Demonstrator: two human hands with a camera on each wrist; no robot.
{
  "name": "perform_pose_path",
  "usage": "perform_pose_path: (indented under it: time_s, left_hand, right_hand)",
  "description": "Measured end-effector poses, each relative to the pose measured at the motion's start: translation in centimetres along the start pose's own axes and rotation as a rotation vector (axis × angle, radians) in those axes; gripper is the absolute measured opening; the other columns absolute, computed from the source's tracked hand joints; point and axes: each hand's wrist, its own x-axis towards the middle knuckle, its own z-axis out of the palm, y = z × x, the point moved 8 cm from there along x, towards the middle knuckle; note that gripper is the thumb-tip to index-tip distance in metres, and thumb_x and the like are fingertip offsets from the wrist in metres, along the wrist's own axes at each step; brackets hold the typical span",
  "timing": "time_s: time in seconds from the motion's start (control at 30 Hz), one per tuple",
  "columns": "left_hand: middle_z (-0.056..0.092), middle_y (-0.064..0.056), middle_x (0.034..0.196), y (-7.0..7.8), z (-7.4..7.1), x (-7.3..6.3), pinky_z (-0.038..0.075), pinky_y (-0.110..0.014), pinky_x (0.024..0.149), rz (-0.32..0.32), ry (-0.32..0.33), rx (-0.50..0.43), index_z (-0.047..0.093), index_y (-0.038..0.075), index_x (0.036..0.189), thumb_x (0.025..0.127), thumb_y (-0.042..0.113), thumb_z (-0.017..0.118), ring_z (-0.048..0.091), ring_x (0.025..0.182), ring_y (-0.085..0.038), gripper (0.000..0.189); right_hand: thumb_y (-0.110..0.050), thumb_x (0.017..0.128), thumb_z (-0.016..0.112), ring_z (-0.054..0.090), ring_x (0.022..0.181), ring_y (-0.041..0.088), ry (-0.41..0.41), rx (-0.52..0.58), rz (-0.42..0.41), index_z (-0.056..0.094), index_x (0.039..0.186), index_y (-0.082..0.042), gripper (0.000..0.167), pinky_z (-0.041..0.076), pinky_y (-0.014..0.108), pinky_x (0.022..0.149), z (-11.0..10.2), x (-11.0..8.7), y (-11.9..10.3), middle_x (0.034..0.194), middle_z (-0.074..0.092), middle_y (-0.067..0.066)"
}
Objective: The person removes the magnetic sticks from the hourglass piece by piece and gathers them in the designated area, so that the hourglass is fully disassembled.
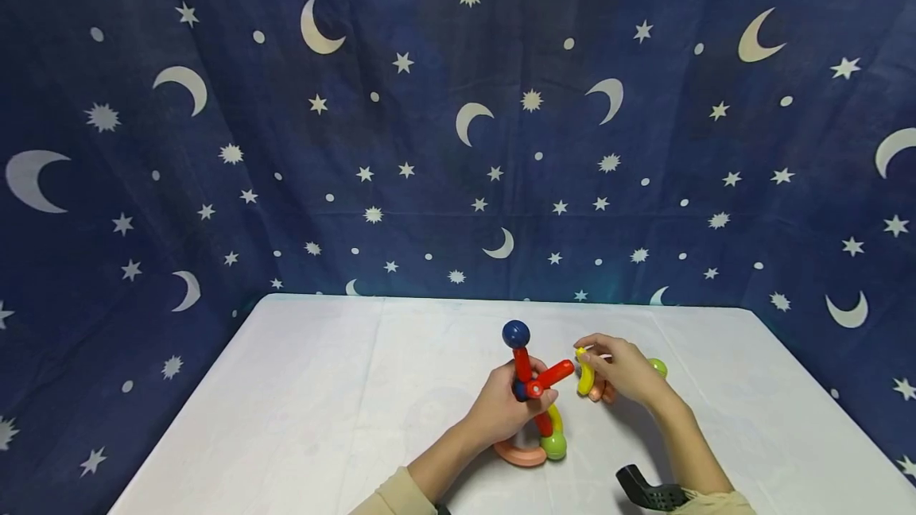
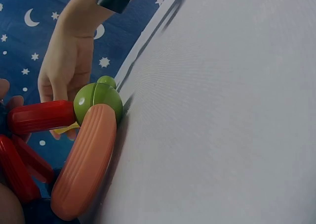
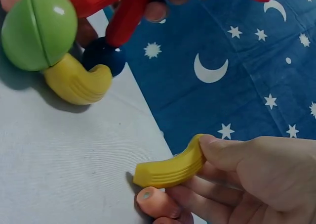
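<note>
My left hand (image 1: 497, 405) grips a toy build of rods and balls around its middle, where red rods (image 1: 555, 373) meet a dark blue ball. A second blue ball (image 1: 516, 334) tops the upright red rod. Low on the build, a green ball (image 1: 554, 445) joins a peach curved rod (image 1: 521, 456), a red rod and a yellow curved rod (image 3: 78, 80). To the right, my right hand (image 1: 628, 372) pinches a loose yellow curved rod (image 3: 170, 167) between thumb and fingers, apart from the build. Peach pieces (image 3: 157, 202) lie on the table just beneath it.
Another green ball (image 1: 657, 368) sits behind the right hand, partly hidden. The white table (image 1: 322, 388) ends at a dark blue curtain (image 1: 429, 141) with moons and stars. A black wrist device (image 1: 647, 489) is on the right forearm.
</note>
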Motion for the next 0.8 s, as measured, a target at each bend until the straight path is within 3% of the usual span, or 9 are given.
perform_pose_path:
  time_s: [0.1, 0.2, 0.27, 0.37, 0.53, 0.8]
  left_hand:
    - [0.065, -0.008, 0.088, 1.6, -0.2, -0.4, 0.048, -0.024, 0.080, 0.014, -0.001, -0.002, 0.061, 0.006, 0.102, 0.084, 0.016, 0.069, 0.057, 0.080, -0.004, 0.022]
    - [0.065, -0.013, 0.089, 2.1, -0.2, -0.5, 0.048, -0.023, 0.081, -0.001, 0.002, -0.008, 0.061, 0.004, 0.102, 0.084, 0.012, 0.068, 0.056, 0.080, -0.004, 0.022]
    - [0.065, -0.012, 0.091, 1.0, 0.0, -0.3, 0.048, -0.023, 0.082, -0.015, -0.001, -0.005, 0.061, 0.005, 0.103, 0.084, 0.013, 0.068, 0.056, 0.081, -0.005, 0.022]
    - [0.066, -0.009, 0.092, -0.2, 0.1, 0.0, 0.048, -0.023, 0.082, -0.018, -0.001, 0.001, 0.061, 0.008, 0.104, 0.084, 0.016, 0.069, 0.057, 0.082, -0.005, 0.023]
    - [0.066, -0.006, 0.091, -0.4, 0.1, 0.1, 0.049, -0.024, 0.081, -0.004, -0.008, -0.006, 0.061, 0.010, 0.104, 0.084, 0.020, 0.069, 0.058, 0.083, -0.005, 0.024]
    - [0.066, -0.005, 0.090, -0.4, 0.1, 0.1, 0.049, -0.024, 0.082, 0.005, -0.008, 0.008, 0.061, 0.010, 0.103, 0.084, 0.024, 0.069, 0.059, 0.082, -0.005, 0.024]
  right_hand:
    - [-0.020, 0.092, 0.061, 0.059, 0.053, 0.021, 0.046, -0.065, -0.003, 0.059, 0.120, -0.001, 0.033, 0.050, 0.033, 0.046, 0.0, 0.2, 0.2, 0.087, 0.067, 0.010]
    - [-0.019, 0.092, 0.062, 0.059, 0.061, 0.017, 0.102, -0.156, -0.006, 0.062, 0.118, -0.002, 0.031, 0.049, 0.029, 0.050, -0.1, 0.3, 0.1, 0.091, 0.069, 0.009]
    - [-0.018, 0.091, 0.063, 0.058, 0.067, 0.014, 0.143, -0.225, -0.004, 0.064, 0.116, -0.003, 0.029, 0.048, 0.025, 0.054, -0.1, 0.5, 0.1, 0.091, 0.070, 0.008]
    - [-0.018, 0.091, 0.063, 0.055, 0.063, 0.013, 0.189, -0.295, -0.005, 0.065, 0.115, -0.003, 0.028, 0.047, 0.023, 0.052, 0.1, 0.5, 0.1, 0.087, 0.069, 0.007]
    - [-0.020, 0.091, 0.062, 0.048, 0.046, 0.012, 0.230, -0.352, 0.003, 0.065, 0.115, -0.003, 0.029, 0.044, 0.023, 0.042, 0.4, 0.6, 0.3, 0.082, 0.067, 0.007]
    - [-0.013, 0.087, 0.066, 0.050, 0.057, 0.010, 0.267, -0.461, -0.034, 0.070, 0.104, -0.002, 0.021, 0.044, 0.021, 0.052, 0.6, 0.8, -0.1, 0.082, 0.068, 0.007]
